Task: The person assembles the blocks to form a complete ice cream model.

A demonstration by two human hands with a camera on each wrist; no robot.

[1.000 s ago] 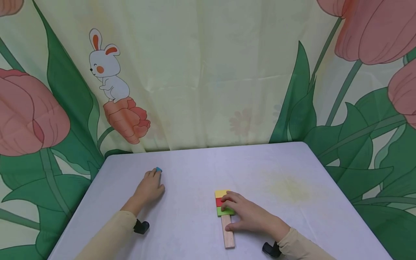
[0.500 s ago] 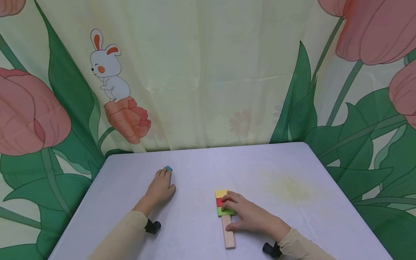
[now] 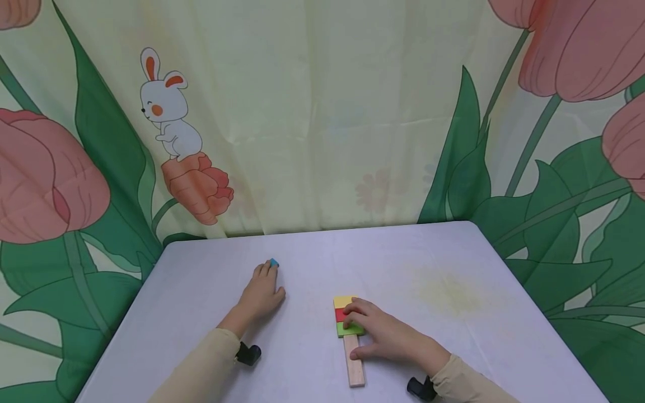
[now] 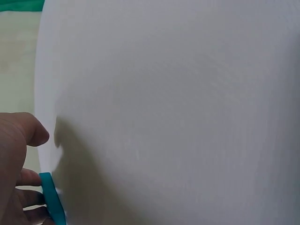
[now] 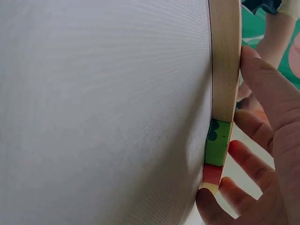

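Observation:
Toward the back left of the table, my left hand [image 3: 259, 295] has its fingertips on a small blue block [image 3: 274, 262]. The left wrist view shows those fingertips against the flat blue block [image 4: 52, 199], the thumb apart from it. Near the front, my right hand [image 3: 392, 334] rests on a row of blocks: yellow [image 3: 342, 301], red [image 3: 339, 315] and green [image 3: 355, 331], with a plain wooden strip [image 3: 355, 374] below the green one. Its thumb touches the strip and its fingers spread over the coloured blocks, partly hiding them.
The white table [image 3: 312, 257] has a faint yellowish stain on its right side. A curtain [image 3: 312, 112] printed with tulips and a rabbit hangs behind its back edge. A black device [image 3: 249, 354] sits at the left wrist, another [image 3: 422, 388] at the right.
My left hand has slid to the right across the table, and the blue block has moved along with it. The right hand and the row of blocks have stayed put.

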